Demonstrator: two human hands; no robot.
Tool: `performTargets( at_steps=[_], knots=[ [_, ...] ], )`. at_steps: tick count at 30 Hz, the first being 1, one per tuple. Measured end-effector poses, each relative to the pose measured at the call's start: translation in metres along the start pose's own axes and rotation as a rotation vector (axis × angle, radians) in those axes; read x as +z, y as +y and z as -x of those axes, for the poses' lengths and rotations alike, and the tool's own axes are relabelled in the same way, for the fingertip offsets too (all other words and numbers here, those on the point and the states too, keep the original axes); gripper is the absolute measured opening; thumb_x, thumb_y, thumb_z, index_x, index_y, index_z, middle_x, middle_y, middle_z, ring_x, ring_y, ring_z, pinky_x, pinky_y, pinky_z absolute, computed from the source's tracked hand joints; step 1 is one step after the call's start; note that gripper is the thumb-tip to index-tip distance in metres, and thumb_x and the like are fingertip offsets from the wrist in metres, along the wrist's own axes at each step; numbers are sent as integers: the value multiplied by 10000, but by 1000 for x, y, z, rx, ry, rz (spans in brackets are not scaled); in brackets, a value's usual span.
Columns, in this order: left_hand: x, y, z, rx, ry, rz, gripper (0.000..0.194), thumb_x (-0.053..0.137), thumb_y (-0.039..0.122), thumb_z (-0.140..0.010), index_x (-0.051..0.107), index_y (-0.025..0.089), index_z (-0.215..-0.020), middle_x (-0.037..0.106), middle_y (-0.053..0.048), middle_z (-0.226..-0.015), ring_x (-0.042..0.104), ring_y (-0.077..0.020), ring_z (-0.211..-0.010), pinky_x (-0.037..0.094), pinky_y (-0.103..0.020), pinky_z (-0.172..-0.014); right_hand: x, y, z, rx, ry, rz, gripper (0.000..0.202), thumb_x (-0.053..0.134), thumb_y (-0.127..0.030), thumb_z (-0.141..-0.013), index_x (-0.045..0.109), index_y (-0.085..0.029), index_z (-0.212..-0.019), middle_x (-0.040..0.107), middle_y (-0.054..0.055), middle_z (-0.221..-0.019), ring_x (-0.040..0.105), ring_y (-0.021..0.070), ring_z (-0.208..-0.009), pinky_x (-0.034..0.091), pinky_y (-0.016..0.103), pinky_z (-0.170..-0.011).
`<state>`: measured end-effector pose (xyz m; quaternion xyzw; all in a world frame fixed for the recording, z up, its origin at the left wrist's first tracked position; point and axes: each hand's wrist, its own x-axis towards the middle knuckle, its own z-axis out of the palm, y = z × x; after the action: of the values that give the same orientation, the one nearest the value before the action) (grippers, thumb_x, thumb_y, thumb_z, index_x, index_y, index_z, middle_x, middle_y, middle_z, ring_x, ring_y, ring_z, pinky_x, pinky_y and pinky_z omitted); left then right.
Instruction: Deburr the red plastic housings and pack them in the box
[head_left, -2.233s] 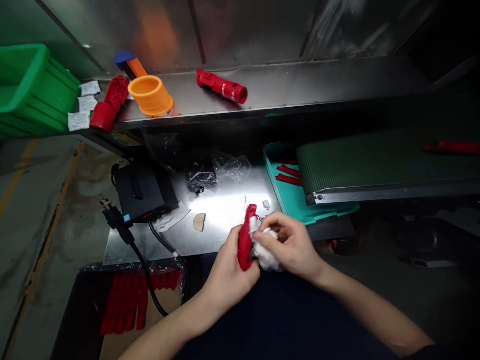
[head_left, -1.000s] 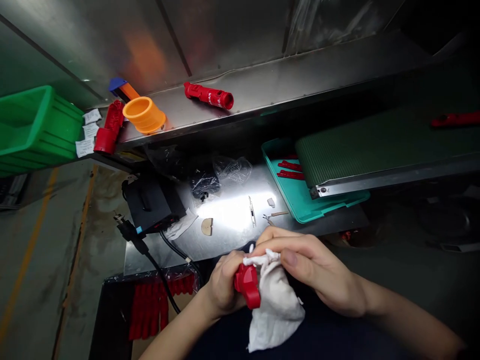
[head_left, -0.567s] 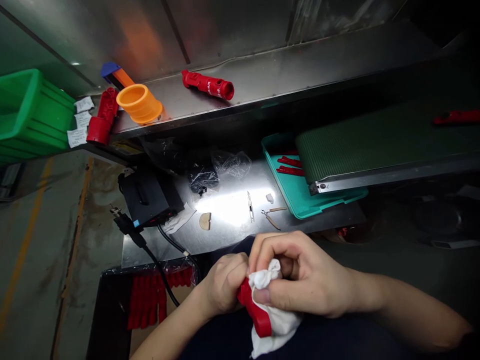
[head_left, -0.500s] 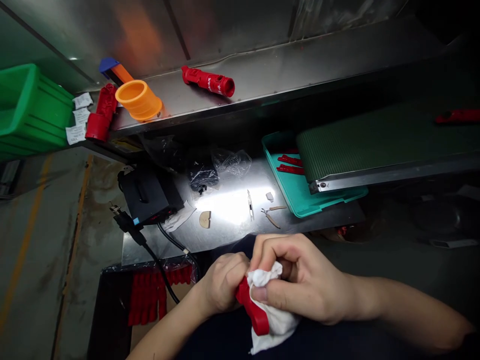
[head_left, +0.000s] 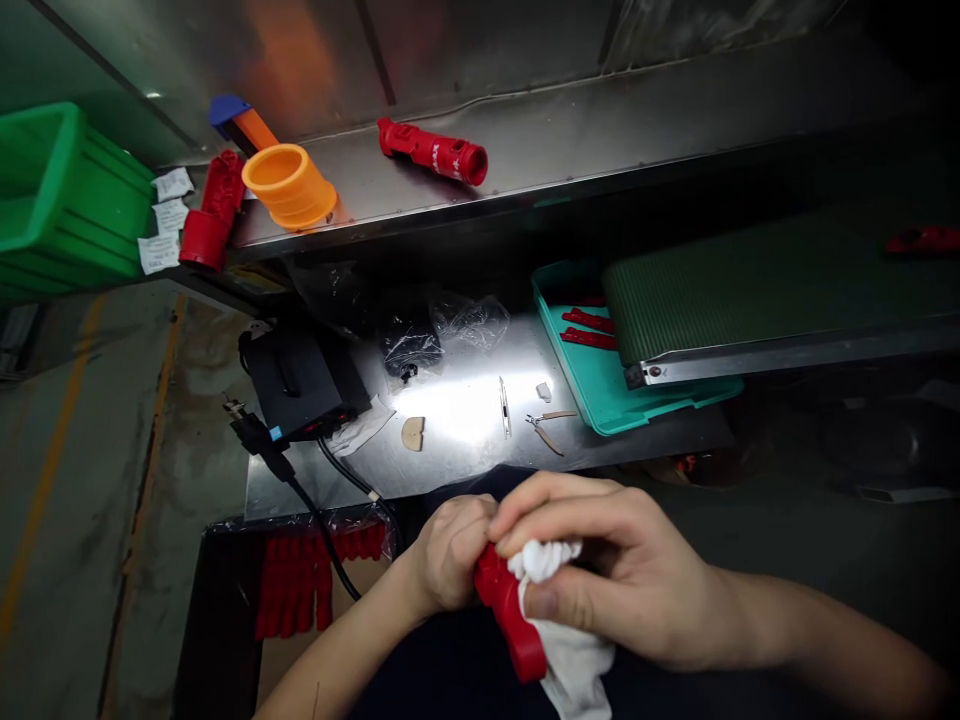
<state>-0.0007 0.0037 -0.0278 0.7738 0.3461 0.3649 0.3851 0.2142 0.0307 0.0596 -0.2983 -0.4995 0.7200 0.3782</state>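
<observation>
In my left hand point(head_left: 454, 552), whose fingers are curled closed, is a red plastic part point(head_left: 511, 612); its upper end is hidden by the fist. A bunched white cloth point(head_left: 574, 650) is pinched between the thumb and fingers of my right hand point(head_left: 626, 565). The cloth lies along the right side of the red part, and the right fingertips reach over the part's upper end. Both hands are in front of my body, just below the edge of the metal table point(head_left: 457, 465).
Nippers point(head_left: 547, 428), a utility knife point(head_left: 505, 408) and a tan half-round piece point(head_left: 412, 433) lie on the table. A black box point(head_left: 289, 375) stands left, a teal tray point(head_left: 600, 410) right, under a green conveyor point(head_left: 712, 300). The shelf above holds a red tube point(head_left: 435, 152) and an orange ring point(head_left: 289, 185).
My right hand has shifted slightly right and down with the cloth, and its fingers have spread. More of the red part shows. The left hand stays closed on it.
</observation>
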Motion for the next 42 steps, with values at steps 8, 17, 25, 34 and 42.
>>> performTargets(
  at_steps=[8,17,25,34,42],
  knots=[
    [4,-1,-2,128,-12,-94,114,537,250,-972,523,240,-859,591,5,-676,582,-174,-591,490,-286,-529,15,2,-1,-165,109,214,127,626,-123,-904,741,-152,-948,756,101,-924,723,191,-806,583,286,-710],
    [5,0,2,156,27,-142,43,528,217,-960,559,243,-945,612,1,-710,616,-196,-634,546,-338,-604,5,7,0,12,-10,-13,123,682,-197,-955,787,-178,-1016,767,73,-1016,719,176,-918,583,286,-852],
    [13,-3,9,77,64,-128,53,607,231,-885,558,247,-877,574,12,-662,557,-183,-566,475,-316,-529,11,7,-3,-86,43,76,134,696,-123,-888,782,-174,-976,780,80,-955,738,189,-844,606,286,-756],
    [8,-2,8,95,42,-30,180,504,258,-988,575,242,-824,586,-4,-620,596,-196,-576,547,-346,-573,6,3,-9,51,-62,-113,200,705,-331,-972,800,-161,-928,766,63,-899,711,157,-809,584,252,-754],
    [8,-4,10,26,48,-47,82,526,287,-1001,593,243,-983,696,-37,-792,673,-203,-694,564,-337,-625,4,-12,3,-469,-198,455,244,640,-43,-898,726,-43,-1126,774,214,-1089,775,253,-1004,638,259,-857]
  ],
)
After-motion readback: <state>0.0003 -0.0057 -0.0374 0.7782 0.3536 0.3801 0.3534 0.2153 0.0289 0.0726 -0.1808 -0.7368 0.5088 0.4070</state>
